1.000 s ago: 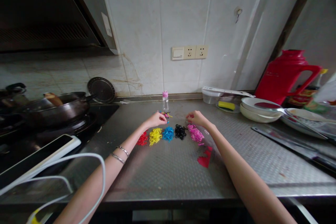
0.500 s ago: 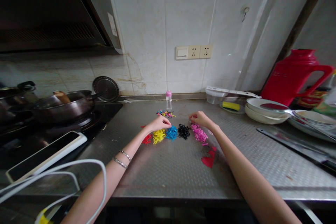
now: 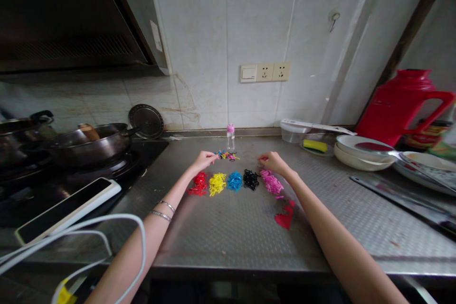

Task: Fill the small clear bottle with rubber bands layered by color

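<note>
Shifted leftward since the earlier frame, the left grip (image 3: 204, 161) no longer covers the yellow and blue piles. Its fingers (image 3: 215, 154) reach toward a small mixed heap of thin coloured bands (image 3: 226, 155), stopping just beside it. The right grip (image 3: 272, 162) hovers on the heap's other side, fingers drawn together. Whether either grip is closed on a band, I cannot tell.

Directly below and between the grips runs a row of sorted piles: red bands (image 3: 198, 184), yellow bands (image 3: 217, 184), blue bands (image 3: 234, 181), black bands (image 3: 251, 179) and pink bands (image 3: 271, 183), the last just below the right grip. Further below that grip lie red paper cutouts (image 3: 284, 219). Beyond the heap stands a small clear bottle with a pink cap (image 3: 231, 137). Everything rests on a steel table (image 3: 221, 247), with a wok (image 3: 89, 148) far left of the left grip and a red thermos jug (image 3: 394, 107) far right of the right grip.
</note>
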A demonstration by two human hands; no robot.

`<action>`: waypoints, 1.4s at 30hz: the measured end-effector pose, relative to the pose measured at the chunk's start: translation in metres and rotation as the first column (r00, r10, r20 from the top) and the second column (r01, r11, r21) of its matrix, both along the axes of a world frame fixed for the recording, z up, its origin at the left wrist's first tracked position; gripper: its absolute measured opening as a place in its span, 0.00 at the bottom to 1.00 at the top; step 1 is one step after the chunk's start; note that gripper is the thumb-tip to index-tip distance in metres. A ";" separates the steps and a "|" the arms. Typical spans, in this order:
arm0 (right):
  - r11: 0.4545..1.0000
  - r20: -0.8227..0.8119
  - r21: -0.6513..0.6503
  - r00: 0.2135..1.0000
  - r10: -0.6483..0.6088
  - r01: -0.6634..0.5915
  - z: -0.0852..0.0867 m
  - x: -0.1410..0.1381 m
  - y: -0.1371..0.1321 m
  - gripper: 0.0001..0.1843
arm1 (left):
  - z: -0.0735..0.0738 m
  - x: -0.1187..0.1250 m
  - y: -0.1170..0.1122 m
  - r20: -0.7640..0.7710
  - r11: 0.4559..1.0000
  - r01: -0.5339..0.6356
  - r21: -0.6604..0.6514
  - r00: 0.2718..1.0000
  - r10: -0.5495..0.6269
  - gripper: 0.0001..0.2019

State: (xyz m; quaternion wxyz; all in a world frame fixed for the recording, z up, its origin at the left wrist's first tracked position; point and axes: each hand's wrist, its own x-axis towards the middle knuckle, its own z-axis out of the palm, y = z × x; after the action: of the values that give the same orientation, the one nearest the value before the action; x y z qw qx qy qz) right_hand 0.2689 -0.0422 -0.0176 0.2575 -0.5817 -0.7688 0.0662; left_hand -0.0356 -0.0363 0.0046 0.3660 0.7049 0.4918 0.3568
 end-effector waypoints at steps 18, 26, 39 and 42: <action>0.999 0.133 -0.028 0.991 0.019 -0.015 0.004 -0.045 -0.007 0.14 | -0.033 -0.033 0.029 0.131 0.967 -0.157 -0.202 0.974 0.186 0.17; 0.998 0.248 -0.039 0.967 0.064 -0.056 0.008 -0.088 0.019 0.16 | -0.028 -0.035 0.027 0.148 0.961 -0.134 -0.241 0.974 0.173 0.14; 0.997 0.221 -0.062 0.973 0.065 -0.053 0.005 -0.100 0.033 0.13 | -0.024 -0.032 0.024 0.121 0.961 -0.148 -0.236 0.976 0.180 0.11; 0.996 0.195 -0.069 0.979 0.067 -0.054 0.007 -0.097 0.032 0.13 | -0.025 -0.033 0.024 0.115 0.962 -0.148 -0.231 0.977 0.178 0.11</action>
State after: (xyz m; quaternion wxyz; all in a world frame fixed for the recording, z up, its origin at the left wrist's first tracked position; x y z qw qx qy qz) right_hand 0.1724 -0.0098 -0.0102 0.1594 -0.5695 -0.8053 0.0407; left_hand -0.0683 -0.0122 -0.0202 0.4436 0.5913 0.5591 0.3755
